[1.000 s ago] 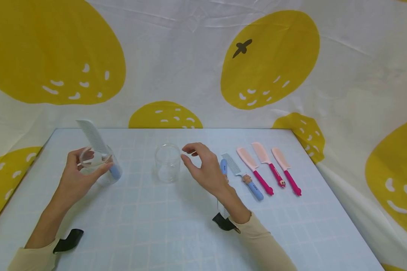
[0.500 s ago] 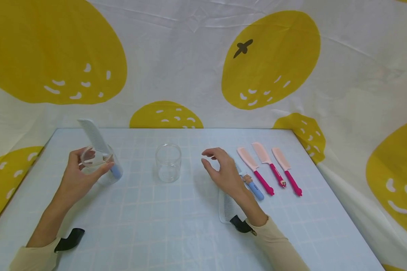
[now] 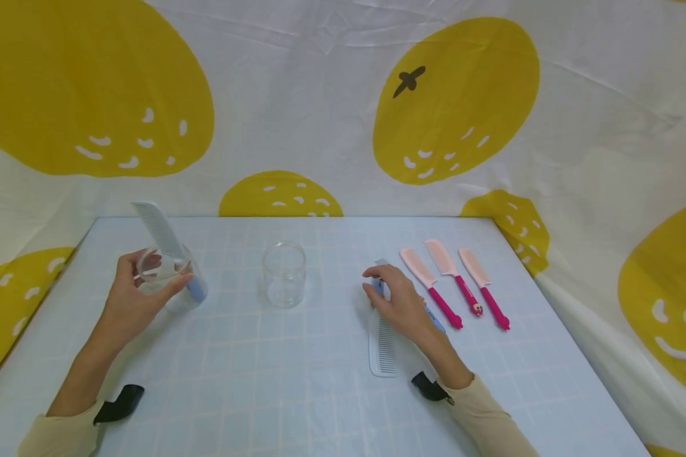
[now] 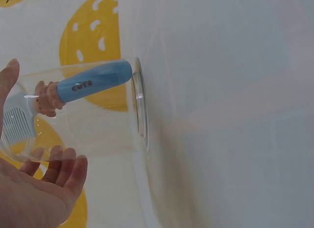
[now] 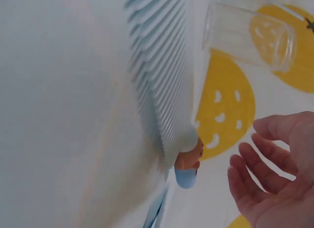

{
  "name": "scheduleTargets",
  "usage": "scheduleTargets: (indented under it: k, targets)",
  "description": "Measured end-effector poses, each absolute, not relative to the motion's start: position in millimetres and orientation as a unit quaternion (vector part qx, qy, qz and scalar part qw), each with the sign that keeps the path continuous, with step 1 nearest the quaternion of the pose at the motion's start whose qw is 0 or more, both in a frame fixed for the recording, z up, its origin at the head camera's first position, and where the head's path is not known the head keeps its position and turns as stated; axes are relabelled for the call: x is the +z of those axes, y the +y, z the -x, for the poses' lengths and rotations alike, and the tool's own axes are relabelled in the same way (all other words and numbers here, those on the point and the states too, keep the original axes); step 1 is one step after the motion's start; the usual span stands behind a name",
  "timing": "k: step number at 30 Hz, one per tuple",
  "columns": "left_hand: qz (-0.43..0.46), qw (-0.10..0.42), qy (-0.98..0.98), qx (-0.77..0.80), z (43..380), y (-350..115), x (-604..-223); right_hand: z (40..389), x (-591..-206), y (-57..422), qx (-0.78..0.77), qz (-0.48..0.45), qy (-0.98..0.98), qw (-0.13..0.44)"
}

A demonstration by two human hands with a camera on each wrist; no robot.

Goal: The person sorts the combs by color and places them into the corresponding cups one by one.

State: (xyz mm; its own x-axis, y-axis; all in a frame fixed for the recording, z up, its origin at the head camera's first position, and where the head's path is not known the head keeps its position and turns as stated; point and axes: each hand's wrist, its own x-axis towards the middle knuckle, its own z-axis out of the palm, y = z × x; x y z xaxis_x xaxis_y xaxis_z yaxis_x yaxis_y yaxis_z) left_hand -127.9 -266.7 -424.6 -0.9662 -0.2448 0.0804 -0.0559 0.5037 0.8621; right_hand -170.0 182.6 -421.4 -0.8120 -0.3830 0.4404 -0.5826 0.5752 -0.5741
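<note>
Left hand point(image 3: 124, 303) grips jar point(image 4: 100, 126), likely fragile; right hand point(image 3: 403, 303) relaxed, empty; comb point(image 3: 384, 346) below likely light, stiff; best pinched by handle point(image 3: 380, 287).

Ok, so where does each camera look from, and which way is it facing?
Head: worn on the head, facing forward and down at the checked tabletop and fruit-print backdrop; left hand, right hand and sleeves show.
Left wrist: on that wrist, facing the glass cup with a blue-handled comb inside; left fingers show around it.
Right wrist: on that wrist, facing across another blue-handled comb towards the backdrop; right fingers show, loosely curled.
Shared: head and left wrist both show that glass cup; head and right wrist, the empty glass.
</note>
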Motion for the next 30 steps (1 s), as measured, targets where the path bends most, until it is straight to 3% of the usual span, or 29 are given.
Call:
scheduleTargets:
  k: [15, 30]
  targets:
    - [-0.082, 0.103, -0.860, -0.494, 126, -266, -425, 167, -435, 204, 0.295, -0.295, -0.902, 0.107]
    - [-0.072, 0.094, -0.856, -0.503, 125, -266, -424, 176, -421, 212, 0.215, -0.389, -0.895, 0.030]
